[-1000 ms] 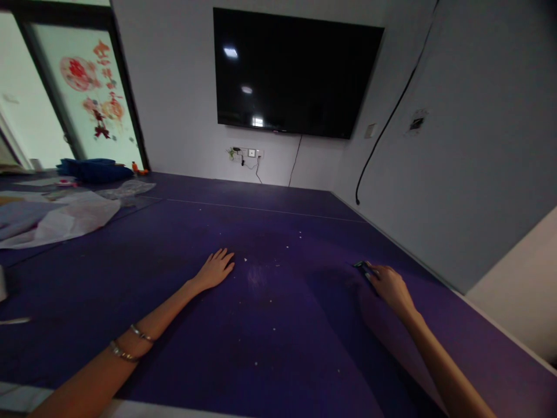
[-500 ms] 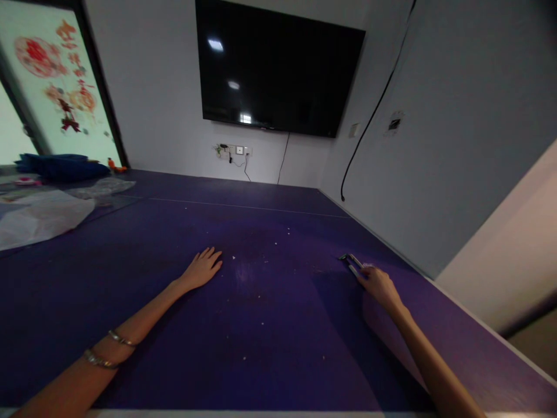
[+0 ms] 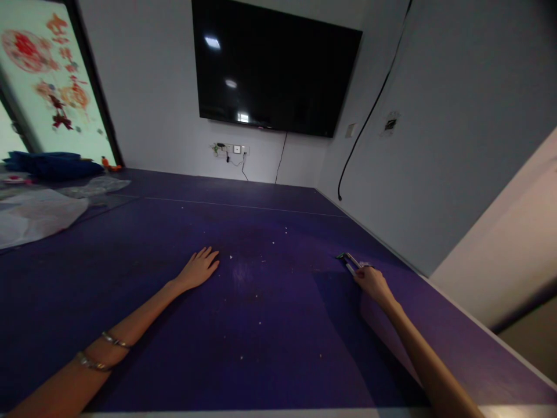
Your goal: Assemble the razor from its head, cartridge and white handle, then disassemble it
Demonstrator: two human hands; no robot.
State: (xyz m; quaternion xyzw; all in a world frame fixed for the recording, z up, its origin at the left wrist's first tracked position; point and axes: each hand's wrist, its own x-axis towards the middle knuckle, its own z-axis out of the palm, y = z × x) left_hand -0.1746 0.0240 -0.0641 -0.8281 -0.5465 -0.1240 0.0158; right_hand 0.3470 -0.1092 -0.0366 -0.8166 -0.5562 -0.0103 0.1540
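Observation:
My left hand [image 3: 198, 270] lies flat on the purple tabletop [image 3: 183, 342], fingers stretched out and slightly apart, holding nothing. Two metal bracelets [image 3: 94, 363] circle that forearm. Farther right, my right hand [image 3: 373, 284] is closed around the near end of a slim two-armed object [image 3: 350, 265]. Its two arms are pale, and a dark, greenish piece crosses the far end, pointing left. The object is low over the surface or on it; which one, I cannot tell. My fingers cover the rest of it.
Small white crumbs [image 3: 231, 257] are scattered between my hands. Clear plastic sheeting [image 3: 39, 215] and dark blue cloth [image 3: 56, 166] lie at the far left. A television [image 3: 274, 69] hangs on the far wall; a black cable [image 3: 363, 130] dangles at the right wall.
The whole view has shifted slightly, so everything appears a little further left. Both hands keep about the same place on the tabletop, the right one still gripping the two-armed object.

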